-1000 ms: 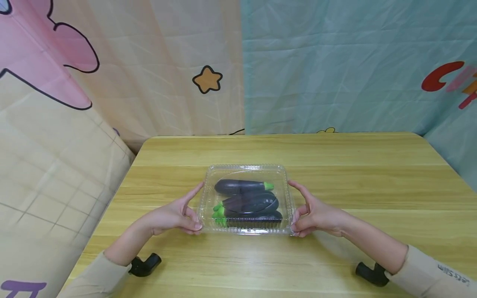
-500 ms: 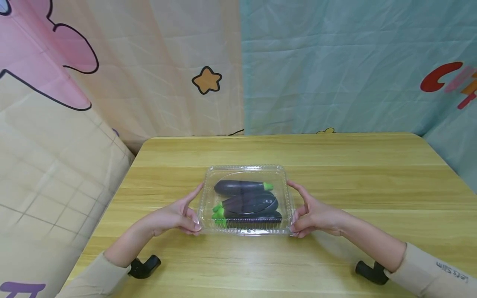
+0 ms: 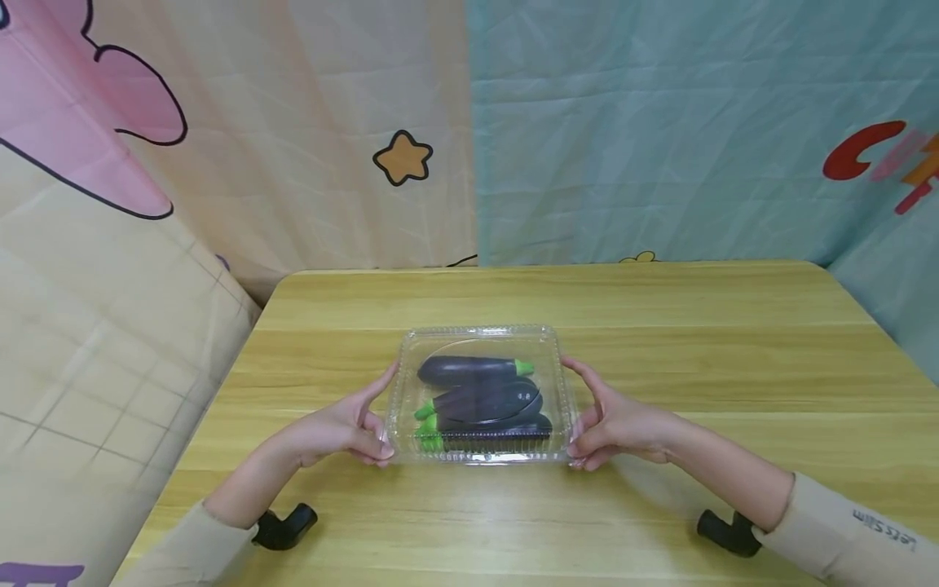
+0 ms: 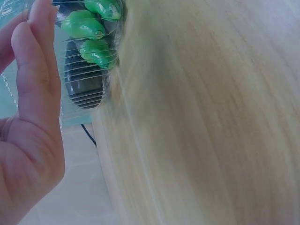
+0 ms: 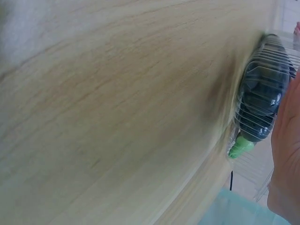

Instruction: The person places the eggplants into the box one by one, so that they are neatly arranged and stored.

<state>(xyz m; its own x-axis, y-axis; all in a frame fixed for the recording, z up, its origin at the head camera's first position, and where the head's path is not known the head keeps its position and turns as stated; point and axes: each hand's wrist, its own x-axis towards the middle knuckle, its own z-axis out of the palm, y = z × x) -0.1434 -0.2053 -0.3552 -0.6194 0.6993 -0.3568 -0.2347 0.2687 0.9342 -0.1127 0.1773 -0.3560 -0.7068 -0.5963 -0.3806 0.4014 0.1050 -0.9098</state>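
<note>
A clear plastic clamshell container (image 3: pixel 477 338), lid down, sits at the middle of the table with several dark purple eggplants (image 3: pixel 487 399) inside. Their green stem ends point to different sides; the left wrist view shows a few green caps (image 4: pixel 84 24) through the ribbed wall. My left hand (image 3: pixel 345 424) grips the near left corner between thumb and fingers, its index finger stretched along the left side. At the near right corner my right hand (image 3: pixel 619 424) pinches the rim, index finger reaching along the right side. The right wrist view catches only part of the right hand.
The wooden table (image 3: pixel 697 326) extends around the container on all sides. Printed curtains (image 3: pixel 623 130) hang behind its far edge and at the left. Black curved pieces (image 3: pixel 286 527) stick out by both sleeves.
Container and hands keep their places on the table. The whole head view has shifted very slightly, with the scene sliding a little to the left.
</note>
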